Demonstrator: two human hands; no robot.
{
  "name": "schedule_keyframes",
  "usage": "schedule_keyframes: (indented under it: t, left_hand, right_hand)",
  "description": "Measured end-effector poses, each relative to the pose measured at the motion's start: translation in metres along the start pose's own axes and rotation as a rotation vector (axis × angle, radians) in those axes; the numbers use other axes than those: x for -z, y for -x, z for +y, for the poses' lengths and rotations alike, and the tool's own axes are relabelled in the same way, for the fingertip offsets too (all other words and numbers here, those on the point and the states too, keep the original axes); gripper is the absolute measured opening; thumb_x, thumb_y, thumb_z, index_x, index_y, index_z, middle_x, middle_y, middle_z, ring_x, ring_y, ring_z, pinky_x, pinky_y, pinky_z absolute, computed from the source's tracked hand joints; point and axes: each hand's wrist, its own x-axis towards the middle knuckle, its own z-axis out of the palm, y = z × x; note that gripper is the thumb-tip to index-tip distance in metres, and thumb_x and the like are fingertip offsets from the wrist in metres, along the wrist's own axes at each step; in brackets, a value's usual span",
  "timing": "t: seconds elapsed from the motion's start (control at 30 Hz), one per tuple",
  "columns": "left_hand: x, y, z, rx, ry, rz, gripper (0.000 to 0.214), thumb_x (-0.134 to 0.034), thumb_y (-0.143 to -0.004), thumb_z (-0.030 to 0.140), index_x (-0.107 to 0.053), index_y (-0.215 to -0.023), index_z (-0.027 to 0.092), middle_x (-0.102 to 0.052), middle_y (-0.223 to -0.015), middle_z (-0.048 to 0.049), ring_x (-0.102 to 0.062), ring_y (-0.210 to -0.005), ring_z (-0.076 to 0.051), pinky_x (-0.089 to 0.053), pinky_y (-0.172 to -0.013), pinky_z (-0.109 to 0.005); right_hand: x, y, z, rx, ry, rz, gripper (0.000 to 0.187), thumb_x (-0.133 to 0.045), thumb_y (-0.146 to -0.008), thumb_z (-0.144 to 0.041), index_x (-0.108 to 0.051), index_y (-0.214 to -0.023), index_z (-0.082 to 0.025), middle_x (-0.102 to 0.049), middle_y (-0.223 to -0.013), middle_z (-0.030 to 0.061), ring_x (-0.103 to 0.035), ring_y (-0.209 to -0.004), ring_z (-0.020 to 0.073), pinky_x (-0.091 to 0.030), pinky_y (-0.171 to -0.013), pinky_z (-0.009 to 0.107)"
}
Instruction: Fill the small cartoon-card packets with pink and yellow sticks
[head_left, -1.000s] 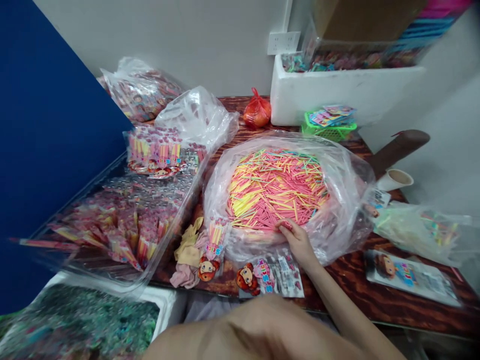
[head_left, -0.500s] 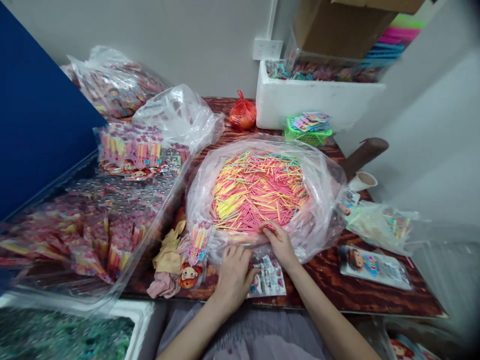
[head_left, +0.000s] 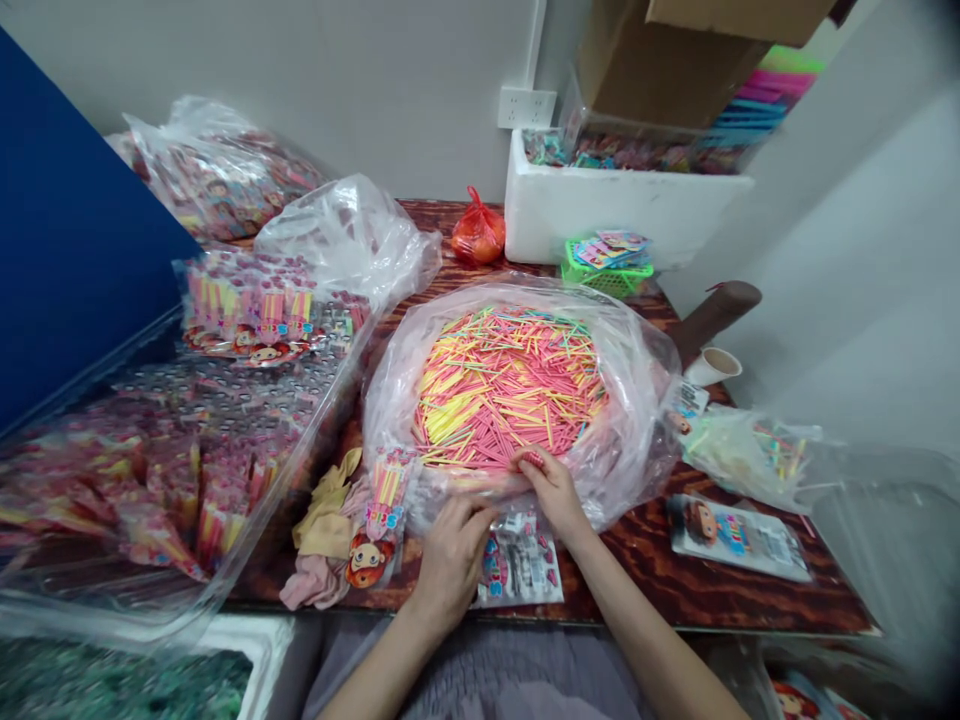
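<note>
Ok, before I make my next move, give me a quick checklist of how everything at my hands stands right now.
1. Big plastic bag open, colored sticks exposed: ok.
2. Right hand holding sticks: ok, the ends of a few pink sticks show at its fingertips.
3. Number of sticks in that hand: cannot tell, the fingers hide most of them.
4. Flat printed packet fully uncovered: not ok, the left hand covers part of it.
5. Left hand gripping that packet: cannot tell from this angle.
6. Filled packet within view: ok, it lies to the left of the left hand.
</note>
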Motion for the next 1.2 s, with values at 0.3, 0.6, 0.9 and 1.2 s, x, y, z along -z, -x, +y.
schedule_keyframes:
  t: [0.3,0.6,0.9,1.2]
  left_hand:
    - [0.030,-0.014,0.014,0.402,0.304,0.196,0.020,-0.046,-0.095,0.025,-0.056,-0.080,0.019,-0.055,-0.076,0.0002,-0.052,-0.072,-0.015,-0.040,-0.068,-0.025]
    - [0.033,-0.009,-0.002,0.602,0.557,0.099,0.016,-0.053,-0.090,0.032,-0.061,-0.092,0.019,-0.061,-0.085,-0.0001,-0.055,-0.080,-0.016,-0.042,-0.073,-0.024]
    - [0.050,-0.012,0.000,0.665,0.608,0.227,0.031,-0.053,-0.088,0.043,-0.050,-0.069,0.018,-0.041,-0.063,0.0044,-0.040,-0.060,-0.011,-0.034,-0.057,-0.021]
    - [0.045,-0.009,0.000,0.639,0.637,0.192,0.018,-0.057,-0.085,0.036,-0.059,-0.082,0.018,-0.052,-0.073,0.0015,-0.048,-0.068,-0.014,-0.038,-0.064,-0.023]
  right_hand:
    - [-0.002,0.000,0.001,-0.026,-0.020,0.017,0.015,-0.061,-0.081,-0.035,-0.066,-0.080,-0.021,-0.067,-0.076,0.0018,-0.063,-0.076,0.0188,-0.051,-0.074,0.030]
    - [-0.004,0.001,-0.002,-0.006,0.036,0.006,0.013,-0.058,-0.083,-0.032,-0.065,-0.080,-0.021,-0.066,-0.078,0.0019,-0.063,-0.077,0.0187,-0.050,-0.074,0.029]
    - [-0.001,-0.004,0.003,-0.021,0.037,0.028,0.014,-0.058,-0.083,-0.033,-0.064,-0.085,-0.021,-0.066,-0.078,0.0009,-0.062,-0.078,0.0186,-0.046,-0.077,0.030]
    - [-0.008,-0.016,-0.020,-0.033,-0.072,0.022,0.016,-0.062,-0.081,-0.036,-0.063,-0.087,-0.021,-0.068,-0.077,0.0013,-0.064,-0.079,0.0191,-0.046,-0.081,0.032]
